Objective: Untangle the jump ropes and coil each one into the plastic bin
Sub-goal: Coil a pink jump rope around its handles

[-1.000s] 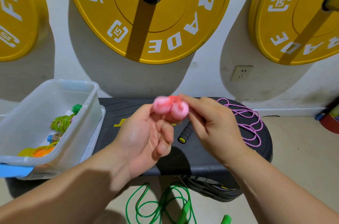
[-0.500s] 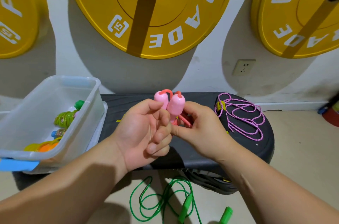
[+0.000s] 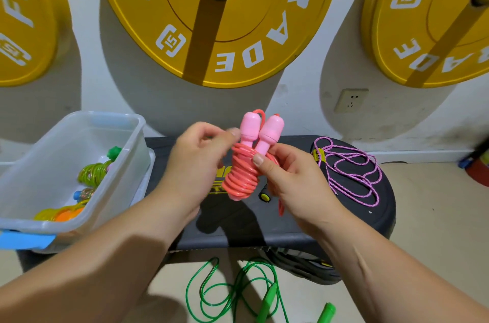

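Two pink handles (image 3: pixel 260 131) stood upright side by side between our hands, above the far edge of the black bench (image 3: pixel 238 227). A second earlier they had pointed their round ends toward us, and the cord was hidden behind our fingers. By this moment the bundle had been tipped up and lifted a little, so the red rope (image 3: pixel 240 177) showed as a tight coil wound round the lower parts of the handles.

Our right hand (image 3: pixel 293 180) gripped that coil, with its thumb laid across the upper turns and its fingers curled behind. A short loose tail hung below that hand. Our left hand (image 3: pixel 193 161) had opened away from the bundle since half a second before. Its thumb and forefinger were drawn together just beside the left handle, but the blur kept us from telling whether they held a strand.

We judged this rope almost wrapped, with only the tail left to tuck before it went left into the plastic bin (image 3: pixel 127 153). Some coiled ropes already lay in that bin. The purple rope (image 3: pixel 352 166) lay loose on the right of the bench. The green rope (image 3: pixel 230 293) sprawled on the floor nearest us, so at least two coilings remained.
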